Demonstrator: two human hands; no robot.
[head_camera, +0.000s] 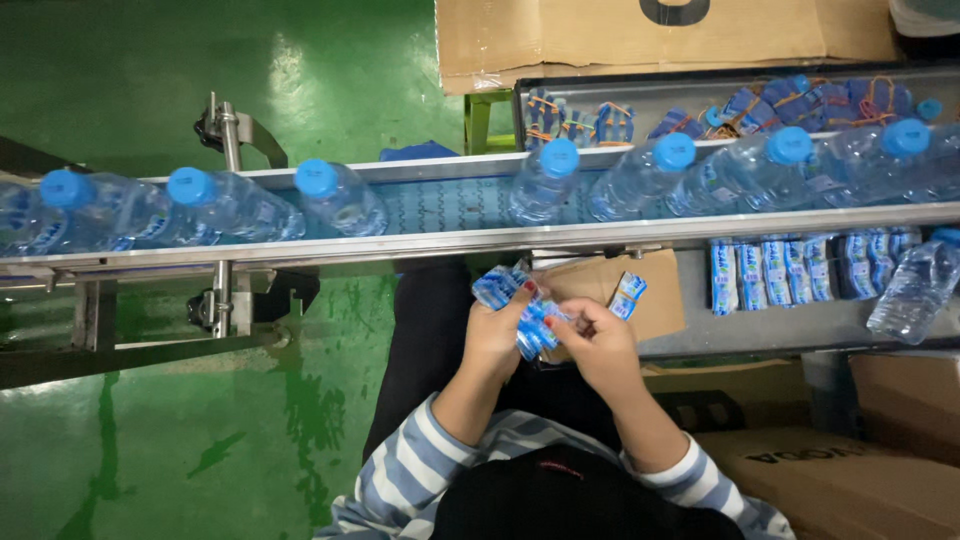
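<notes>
My left hand (497, 335) grips a stack of blue-and-white plastic bottle labels (505, 288) in front of my lap, just below the conveyor (440, 240). My right hand (600, 342) pinches the lower end of the same label stack, with one single label (628, 296) sticking out past its fingers. Clear water bottles with blue caps (545, 180) stand in a row on the conveyor belt. Both sleeves are blue-and-white striped.
A grey shelf (760, 325) to the right carries a row of label bundles (800, 270) and a lying bottle (915, 290). More rubber-banded bundles (800, 100) fill a tray behind the belt. Cardboard boxes (850, 470) sit at lower right. The floor (200, 450) is green.
</notes>
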